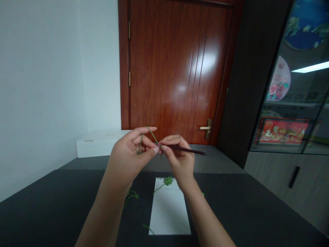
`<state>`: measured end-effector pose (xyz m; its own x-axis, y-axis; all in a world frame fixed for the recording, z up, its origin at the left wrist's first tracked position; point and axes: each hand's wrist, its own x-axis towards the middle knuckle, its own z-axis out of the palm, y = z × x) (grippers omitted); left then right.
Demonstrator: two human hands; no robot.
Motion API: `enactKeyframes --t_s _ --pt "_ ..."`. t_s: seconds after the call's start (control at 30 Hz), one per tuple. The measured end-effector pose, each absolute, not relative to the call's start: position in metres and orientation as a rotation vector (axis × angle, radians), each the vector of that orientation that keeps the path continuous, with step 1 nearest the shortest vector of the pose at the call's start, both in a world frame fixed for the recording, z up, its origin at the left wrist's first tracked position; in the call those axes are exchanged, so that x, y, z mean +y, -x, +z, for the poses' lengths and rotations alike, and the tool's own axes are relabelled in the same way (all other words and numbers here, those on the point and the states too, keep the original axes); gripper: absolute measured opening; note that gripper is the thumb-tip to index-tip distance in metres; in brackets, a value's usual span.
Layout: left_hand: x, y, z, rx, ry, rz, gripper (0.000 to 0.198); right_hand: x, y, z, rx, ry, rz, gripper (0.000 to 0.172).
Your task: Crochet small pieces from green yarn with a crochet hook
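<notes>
My left hand [128,151] is raised above the table, its thumb and fingers pinched together. A strand of green yarn [153,134] runs over its raised index finger and down to the fingertips. My right hand [183,159] meets it there, gripping a slim dark crochet hook [197,151] whose plain end points right. The fingertips mostly hide the hook's tip and the small bit of yarn work between them. Below lies a white spiral notepad [169,212], with a small green crocheted piece [168,180] and its yarn tail at the top edge.
Loose green yarn [132,196] lies on the black table [51,209] beside my left forearm, and a short end crosses the notepad's lower left corner. A long white box [96,147] stands at the back left. Behind are a wooden door [167,68] and a glass-fronted cabinet [282,130].
</notes>
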<state>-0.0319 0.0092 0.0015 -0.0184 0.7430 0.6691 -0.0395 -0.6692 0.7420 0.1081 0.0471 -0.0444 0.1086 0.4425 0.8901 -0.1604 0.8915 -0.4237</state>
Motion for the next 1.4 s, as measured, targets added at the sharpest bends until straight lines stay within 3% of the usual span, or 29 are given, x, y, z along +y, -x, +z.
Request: enactKeyframes --t_s 0.27,0.5,0.83,1.07,1.2,1.4 --pt "0.009 0.022 -0.002 0.595 -1.429 1.807 0.051 0.046 -0.103 -0.041 -1.31 0.163 0.534 0.007" --pt "0.007 0.001 -0.006 0.564 -1.3 2.035 0.044 0.053 -0.106 -0.049 -1.35 0.225 0.259 0.004" --pt "0.01 0.002 -0.006 0.525 -1.254 1.99 0.042 0.052 -0.117 -0.042 -1.507 0.229 -0.085 0.012" --pt "0.011 0.022 0.0 0.607 -1.396 1.892 0.033 0.054 -0.117 -0.043 -1.469 0.225 -0.012 0.012" --pt "0.013 0.037 0.001 0.766 -1.615 1.676 0.043 0.058 -0.117 -0.045 -1.354 0.247 0.149 0.006" --pt "0.02 0.036 -0.002 0.887 -1.663 1.661 0.045 0.067 -0.117 -0.05 -1.31 0.286 0.207 0.004"
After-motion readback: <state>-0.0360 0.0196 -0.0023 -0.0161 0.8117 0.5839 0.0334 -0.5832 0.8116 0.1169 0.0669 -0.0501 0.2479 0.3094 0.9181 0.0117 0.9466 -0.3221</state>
